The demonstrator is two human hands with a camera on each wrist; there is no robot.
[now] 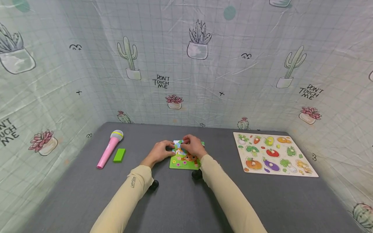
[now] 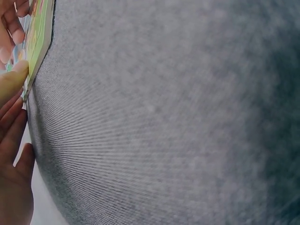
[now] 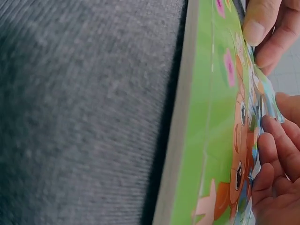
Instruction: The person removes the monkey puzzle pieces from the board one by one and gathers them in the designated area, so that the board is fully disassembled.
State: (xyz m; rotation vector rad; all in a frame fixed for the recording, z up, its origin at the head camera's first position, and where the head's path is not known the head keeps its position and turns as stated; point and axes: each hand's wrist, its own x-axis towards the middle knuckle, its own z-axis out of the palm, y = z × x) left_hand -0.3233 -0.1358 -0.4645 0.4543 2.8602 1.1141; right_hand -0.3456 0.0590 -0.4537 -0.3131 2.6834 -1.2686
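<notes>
A small jigsaw puzzle [image 1: 181, 164] with a cartoon monkey on a green ground lies flat on the grey table. My left hand [image 1: 159, 151] grips its left edge, thumb on the picture side and fingers beside the rim; that thumb [image 2: 18, 75] shows in the left wrist view. Over the upper part of the picture, my right hand [image 1: 193, 146] pinches a puzzle piece [image 3: 268, 89] between thumb and fingertips. The piece stands tilted up from the board in the right wrist view. My right hand and forearm hide the puzzle's right side.
A pink toy microphone [image 1: 108, 150] and a green block [image 1: 119, 155] lie to the left. On the right is a wooden vegetable peg board [image 1: 279, 146]. A printed cactus curtain [image 1: 180, 71] surrounds the grey table [image 1: 175, 204].
</notes>
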